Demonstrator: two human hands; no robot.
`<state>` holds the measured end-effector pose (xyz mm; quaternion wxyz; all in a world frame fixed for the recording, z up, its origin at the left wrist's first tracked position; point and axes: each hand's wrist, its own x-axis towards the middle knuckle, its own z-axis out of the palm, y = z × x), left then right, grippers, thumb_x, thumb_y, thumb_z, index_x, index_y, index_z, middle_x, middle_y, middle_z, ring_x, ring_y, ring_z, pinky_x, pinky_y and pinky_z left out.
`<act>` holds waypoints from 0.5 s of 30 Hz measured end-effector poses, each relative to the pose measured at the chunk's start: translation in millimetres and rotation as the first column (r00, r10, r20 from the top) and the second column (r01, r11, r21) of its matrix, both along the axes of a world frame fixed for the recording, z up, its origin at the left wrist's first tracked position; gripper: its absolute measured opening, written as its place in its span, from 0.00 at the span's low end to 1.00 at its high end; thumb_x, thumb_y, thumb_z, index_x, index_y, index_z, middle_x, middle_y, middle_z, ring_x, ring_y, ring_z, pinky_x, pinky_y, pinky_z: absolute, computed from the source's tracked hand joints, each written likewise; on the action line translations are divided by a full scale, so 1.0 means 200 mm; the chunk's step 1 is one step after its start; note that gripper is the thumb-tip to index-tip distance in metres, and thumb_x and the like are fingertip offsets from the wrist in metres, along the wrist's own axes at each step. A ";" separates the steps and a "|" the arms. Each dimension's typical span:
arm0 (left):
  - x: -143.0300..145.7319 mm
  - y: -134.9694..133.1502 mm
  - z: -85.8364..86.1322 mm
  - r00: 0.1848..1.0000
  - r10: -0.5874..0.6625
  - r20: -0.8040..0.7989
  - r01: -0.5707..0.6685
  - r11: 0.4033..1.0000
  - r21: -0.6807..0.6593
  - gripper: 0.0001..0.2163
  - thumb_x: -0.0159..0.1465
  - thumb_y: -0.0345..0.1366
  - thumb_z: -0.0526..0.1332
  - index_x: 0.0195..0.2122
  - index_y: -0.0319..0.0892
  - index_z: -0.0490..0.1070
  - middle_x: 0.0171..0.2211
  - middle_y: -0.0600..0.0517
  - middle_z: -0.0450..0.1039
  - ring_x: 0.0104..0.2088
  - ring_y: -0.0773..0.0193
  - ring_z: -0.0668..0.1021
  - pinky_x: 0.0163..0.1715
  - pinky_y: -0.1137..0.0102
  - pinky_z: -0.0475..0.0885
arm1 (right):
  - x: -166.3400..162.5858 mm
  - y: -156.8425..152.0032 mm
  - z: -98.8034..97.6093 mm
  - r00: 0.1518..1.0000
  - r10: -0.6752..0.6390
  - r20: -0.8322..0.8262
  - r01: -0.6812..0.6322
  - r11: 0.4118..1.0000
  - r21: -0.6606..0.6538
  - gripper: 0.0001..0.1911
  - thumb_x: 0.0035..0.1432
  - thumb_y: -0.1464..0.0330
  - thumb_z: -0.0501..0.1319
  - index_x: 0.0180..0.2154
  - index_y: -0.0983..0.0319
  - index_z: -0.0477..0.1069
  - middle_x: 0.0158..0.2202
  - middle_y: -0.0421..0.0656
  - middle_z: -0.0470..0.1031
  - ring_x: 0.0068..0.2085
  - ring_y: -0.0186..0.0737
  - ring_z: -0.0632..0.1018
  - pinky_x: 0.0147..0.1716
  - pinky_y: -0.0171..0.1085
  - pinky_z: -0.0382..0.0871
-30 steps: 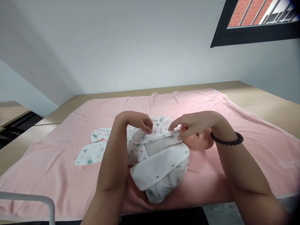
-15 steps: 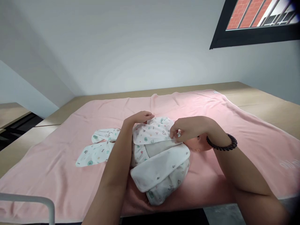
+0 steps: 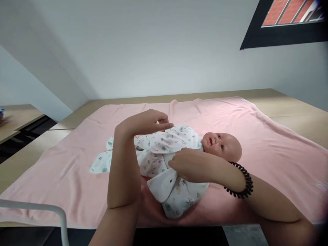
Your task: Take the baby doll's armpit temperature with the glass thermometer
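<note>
On pink blanket, doll's head @ 2 o'clock from R hand, curled over shirt flap, grip unclear; L hand @ 11, half-curled, looks empty.

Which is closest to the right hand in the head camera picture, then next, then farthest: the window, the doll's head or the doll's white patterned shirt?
1. White patterned shirt: nearest, with the right hand at its open front.
2. Doll's head: next, just beyond the shirt's collar, toward the picture's right.
3. Window: farthest, up in the top right corner.
</note>
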<state>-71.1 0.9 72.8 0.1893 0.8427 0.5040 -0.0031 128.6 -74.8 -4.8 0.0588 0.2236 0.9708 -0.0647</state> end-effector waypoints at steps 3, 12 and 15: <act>-0.01 -0.07 0.02 0.991 -0.037 -0.128 0.022 0.993 -0.116 0.24 0.64 0.61 0.54 0.26 0.44 0.69 0.30 0.48 0.73 0.29 0.59 0.73 0.29 0.64 0.62 | 0.04 0.09 0.07 0.984 -0.128 -0.122 0.130 0.991 0.016 0.08 0.64 0.73 0.55 0.30 0.62 0.64 0.24 0.39 0.67 0.22 0.34 0.60 0.23 0.38 0.48; 0.18 -0.08 -0.06 0.938 -0.034 -0.345 -0.010 0.992 -0.126 0.21 0.53 0.57 0.68 0.25 0.43 0.71 0.28 0.48 0.75 0.28 0.56 0.75 0.28 0.63 0.66 | 0.10 0.24 0.07 0.893 -0.433 -0.125 0.443 0.894 0.071 0.10 0.68 0.68 0.52 0.37 0.63 0.69 0.27 0.43 0.70 0.26 0.37 0.65 0.26 0.38 0.49; 0.22 -0.03 -0.10 0.909 -0.038 -0.416 -0.009 0.994 -0.110 0.08 0.54 0.40 0.68 0.31 0.43 0.73 0.35 0.48 0.77 0.33 0.54 0.77 0.33 0.62 0.69 | 0.18 0.28 0.07 0.918 -0.363 -0.160 0.364 0.931 -0.022 0.10 0.67 0.65 0.57 0.47 0.61 0.70 0.35 0.43 0.74 0.33 0.40 0.71 0.29 0.35 0.56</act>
